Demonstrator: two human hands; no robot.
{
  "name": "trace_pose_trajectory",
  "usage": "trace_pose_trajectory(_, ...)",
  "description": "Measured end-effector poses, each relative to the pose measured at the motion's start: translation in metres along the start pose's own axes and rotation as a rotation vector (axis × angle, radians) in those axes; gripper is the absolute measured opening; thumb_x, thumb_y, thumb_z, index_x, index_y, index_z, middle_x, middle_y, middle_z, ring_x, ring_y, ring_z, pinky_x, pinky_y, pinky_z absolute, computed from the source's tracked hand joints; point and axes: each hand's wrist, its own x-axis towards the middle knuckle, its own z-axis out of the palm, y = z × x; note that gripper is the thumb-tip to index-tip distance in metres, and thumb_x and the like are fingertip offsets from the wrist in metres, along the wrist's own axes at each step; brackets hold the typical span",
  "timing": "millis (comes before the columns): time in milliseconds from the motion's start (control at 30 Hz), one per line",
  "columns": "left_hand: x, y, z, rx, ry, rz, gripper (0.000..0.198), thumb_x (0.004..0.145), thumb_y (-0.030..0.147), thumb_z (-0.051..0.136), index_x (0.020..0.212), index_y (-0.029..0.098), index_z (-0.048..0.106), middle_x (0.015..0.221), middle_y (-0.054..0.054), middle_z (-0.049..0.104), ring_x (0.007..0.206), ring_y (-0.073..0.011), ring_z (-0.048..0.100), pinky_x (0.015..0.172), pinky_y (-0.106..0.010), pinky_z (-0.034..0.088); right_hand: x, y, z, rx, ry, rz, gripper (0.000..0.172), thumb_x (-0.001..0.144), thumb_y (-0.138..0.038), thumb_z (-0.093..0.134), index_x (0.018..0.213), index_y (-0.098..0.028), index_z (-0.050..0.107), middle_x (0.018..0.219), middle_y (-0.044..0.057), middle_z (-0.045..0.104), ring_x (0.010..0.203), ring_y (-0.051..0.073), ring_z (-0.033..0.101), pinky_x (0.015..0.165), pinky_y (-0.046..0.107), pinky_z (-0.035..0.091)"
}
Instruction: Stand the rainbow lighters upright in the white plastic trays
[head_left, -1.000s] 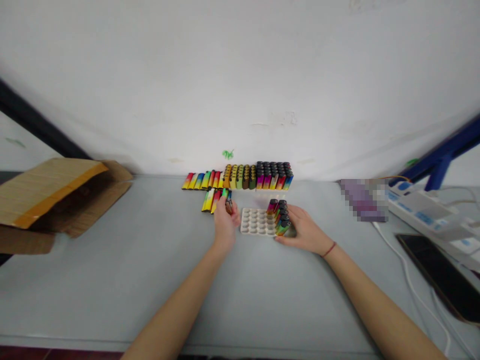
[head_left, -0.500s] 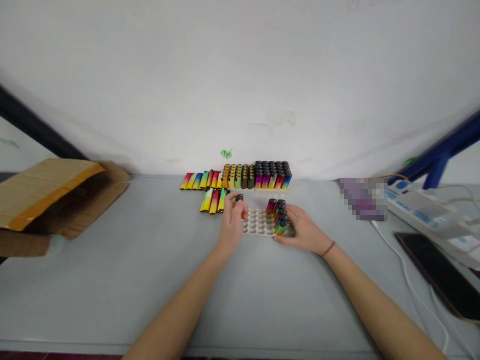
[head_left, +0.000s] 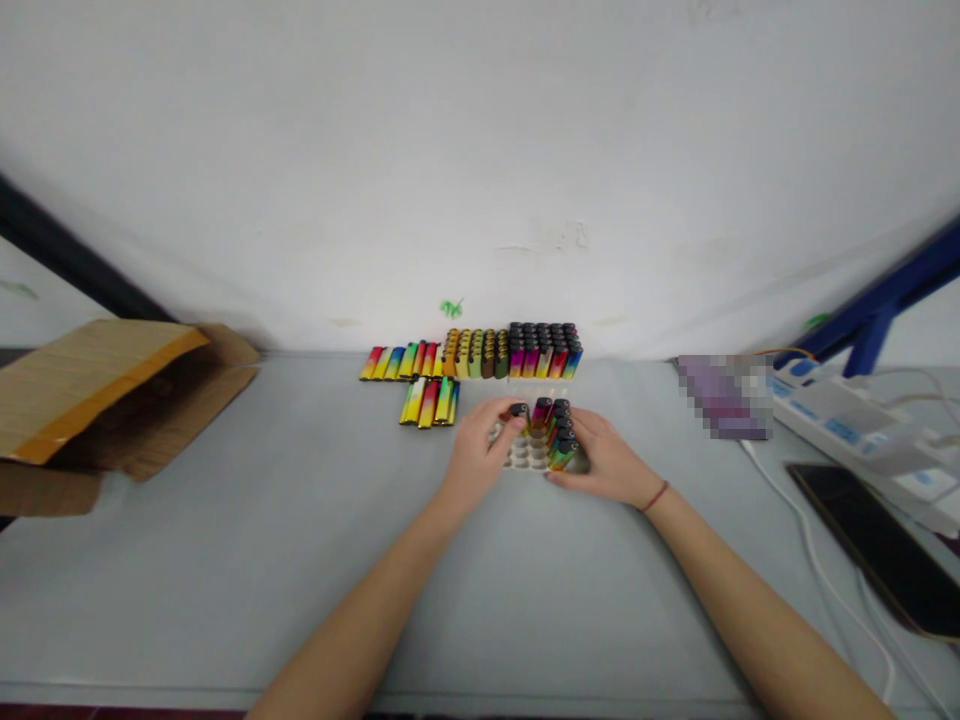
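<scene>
One lighter (head_left: 519, 412) is pinched in the left hand (head_left: 474, 460), which has moved right from the loose lighters (head_left: 429, 402) to the tray (head_left: 525, 458), centre of frame. The lighter is now upright next to the standing lighters (head_left: 559, 432), prob. over a slot, though it's too small to tell. The right hand (head_left: 604, 462) still clasps the tray's right edge, so the tray stays put.

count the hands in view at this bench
2. The left hand holds a black-capped lighter over the white tray; the right hand holds the tray's right end, beside the standing lighters. No other hands show.
</scene>
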Motion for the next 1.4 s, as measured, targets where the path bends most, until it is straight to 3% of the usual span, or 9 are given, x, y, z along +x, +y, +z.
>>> trace_pose_trajectory(233,-0.0017,0.0006,0.0029,0.124,-0.109,-0.046,0.020,0.090,0.031,0.060,0.105,0.025,0.072,0.106,-0.007,0.076,0.102,-0.0250,0.066,0.093,-0.039,0.044,-0.0001,-0.0009,-0.0008,-0.002,-0.008,0.012,0.078,0.079,-0.054,0.069,0.142,-0.015,0.045,0.137,0.019,0.057,0.127,0.035,0.053,0.108,0.053,0.041)
trace_pose_trajectory(467,-0.0021,0.0061,0.0027,0.345,-0.218,-0.027,0.025,0.096,0.030,0.055,0.116,0.026,0.068,0.111,-0.004,0.074,0.107,-0.0218,0.064,0.093,-0.038,0.041,0.0000,-0.0003,0.0006,-0.007,-0.004,0.006,0.078,0.079,-0.054,0.069,0.141,-0.015,0.045,0.136,0.020,0.058,0.126,0.036,0.053,0.107,0.054,0.041)
trace_pose_trajectory(733,-0.0035,0.0030,0.0060,0.430,-0.167,0.087,0.030,0.098,0.034,0.052,0.124,0.024,0.062,0.114,-0.004,0.074,0.103,-0.0198,0.065,0.093,-0.037,0.039,-0.0006,0.0007,0.0012,0.003,0.001,0.002,0.076,0.079,-0.054,0.069,0.141,-0.016,0.046,0.136,0.019,0.058,0.126,0.035,0.053,0.107,0.054,0.041)
trace_pose_trajectory(933,-0.0031,0.0006,0.0082,0.451,-0.146,0.094,0.022,0.098,0.033,0.052,0.113,0.023,0.065,0.107,-0.004,0.075,0.098,-0.0192,0.066,0.092,-0.036,0.040,-0.0008,0.0003,0.0011,-0.006,0.006,-0.002,0.078,0.079,-0.053,0.070,0.143,-0.017,0.043,0.137,0.019,0.057,0.127,0.035,0.052,0.107,0.053,0.041)
trace_pose_trajectory(1200,-0.0052,0.0022,0.0077,0.513,-0.169,0.168,0.033,0.098,0.027,0.048,0.128,0.030,0.062,0.116,-0.004,0.070,0.109,-0.0190,0.062,0.092,-0.036,0.041,-0.0006,0.0019,0.0022,-0.026,0.000,-0.004,0.080,0.078,-0.053,0.071,0.142,-0.013,0.044,0.137,0.021,0.057,0.126,0.036,0.053,0.107,0.054,0.041)
trace_pose_trajectory(1400,-0.0034,0.0001,0.0027,0.533,-0.144,0.249,0.036,0.098,0.027,0.048,0.131,0.028,0.061,0.115,-0.007,0.068,0.107,-0.0206,0.061,0.094,-0.036,0.045,-0.0007,0.0023,0.0024,-0.023,0.009,-0.015,0.078,0.079,-0.054,0.069,0.142,-0.014,0.045,0.136,0.021,0.057,0.125,0.035,0.054,0.107,0.054,0.042)
